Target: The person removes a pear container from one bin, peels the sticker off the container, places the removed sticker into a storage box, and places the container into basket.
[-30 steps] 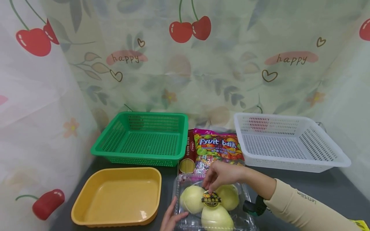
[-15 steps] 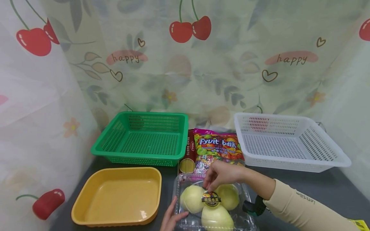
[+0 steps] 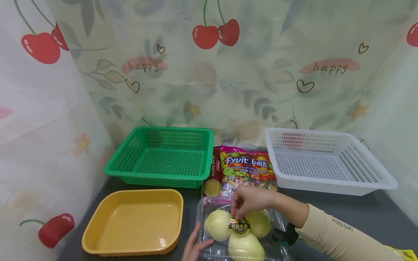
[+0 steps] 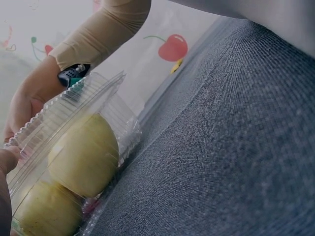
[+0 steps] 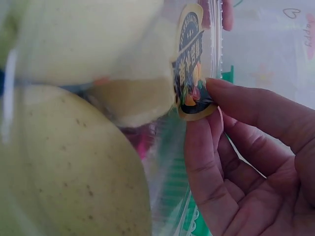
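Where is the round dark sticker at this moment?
Low, right of centre in the head view, the round sticker sits on the clear fruit box over pale fruits, its far edge pinched by the right hand.

"Anything different about the right hand (image 3: 252, 201) since half a second ago?"
"Yes, slightly. Now sits a touch lower over the label (image 3: 240, 227), knuckles and wrist dipped."
"And along the sleeve (image 3: 336, 230)?"
"Lies lower too, with the cuff shifted a little toward the left of the head view."
"At the lower right edge?"
"Shows more of the yellow item (image 3: 406, 253) beside the forearm."
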A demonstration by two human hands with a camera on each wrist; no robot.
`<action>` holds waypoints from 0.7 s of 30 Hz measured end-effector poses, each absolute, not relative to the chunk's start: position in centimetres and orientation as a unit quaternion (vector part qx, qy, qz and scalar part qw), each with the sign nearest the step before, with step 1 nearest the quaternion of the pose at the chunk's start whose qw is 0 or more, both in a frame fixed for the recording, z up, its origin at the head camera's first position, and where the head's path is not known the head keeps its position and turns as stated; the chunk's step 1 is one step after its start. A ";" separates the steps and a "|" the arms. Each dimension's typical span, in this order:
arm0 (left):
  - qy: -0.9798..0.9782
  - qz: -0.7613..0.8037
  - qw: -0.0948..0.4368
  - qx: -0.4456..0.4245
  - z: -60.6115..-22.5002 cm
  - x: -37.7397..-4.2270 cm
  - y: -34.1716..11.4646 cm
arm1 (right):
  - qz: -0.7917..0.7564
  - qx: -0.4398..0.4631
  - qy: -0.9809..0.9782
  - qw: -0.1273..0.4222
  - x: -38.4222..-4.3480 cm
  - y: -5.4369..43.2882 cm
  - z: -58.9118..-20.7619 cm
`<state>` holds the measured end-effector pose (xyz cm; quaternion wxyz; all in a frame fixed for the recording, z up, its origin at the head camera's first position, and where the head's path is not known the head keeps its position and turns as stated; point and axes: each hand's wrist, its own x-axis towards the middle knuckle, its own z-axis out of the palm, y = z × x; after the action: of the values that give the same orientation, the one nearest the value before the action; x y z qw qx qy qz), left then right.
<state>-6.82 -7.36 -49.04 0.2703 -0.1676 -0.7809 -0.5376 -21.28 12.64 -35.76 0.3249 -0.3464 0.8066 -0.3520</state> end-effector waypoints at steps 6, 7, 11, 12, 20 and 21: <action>-0.764 -0.525 0.311 -0.210 -49.6 -7.2 -7.4 | -0.352 -0.353 0.802 0.329 -21.3 12.6 -35.7; -0.763 -0.521 0.316 -0.215 -49.7 -7.3 -7.4 | -0.352 -0.353 0.802 0.329 -21.3 12.6 -35.7; -0.767 -0.513 0.320 -0.216 -49.8 -7.2 -7.5 | -0.346 -0.345 0.808 0.329 -21.3 12.6 -35.7; -0.767 -0.513 0.318 -0.217 -49.7 -7.2 -7.6 | -0.344 -0.344 0.810 0.329 -21.3 12.6 -35.7; -0.780 -0.509 0.303 -0.203 -49.4 -6.8 -7.7 | -0.347 -0.357 0.804 0.324 -21.4 12.6 -35.8; -0.782 -0.507 0.301 -0.199 -49.4 -6.8 -7.7 | -0.349 -0.360 0.803 0.323 -21.4 12.6 -35.8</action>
<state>-6.80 -7.66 -49.38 0.3014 -0.1986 -0.7824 -0.5075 -21.44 12.64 -35.79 0.3228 -0.3602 0.8028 -0.3487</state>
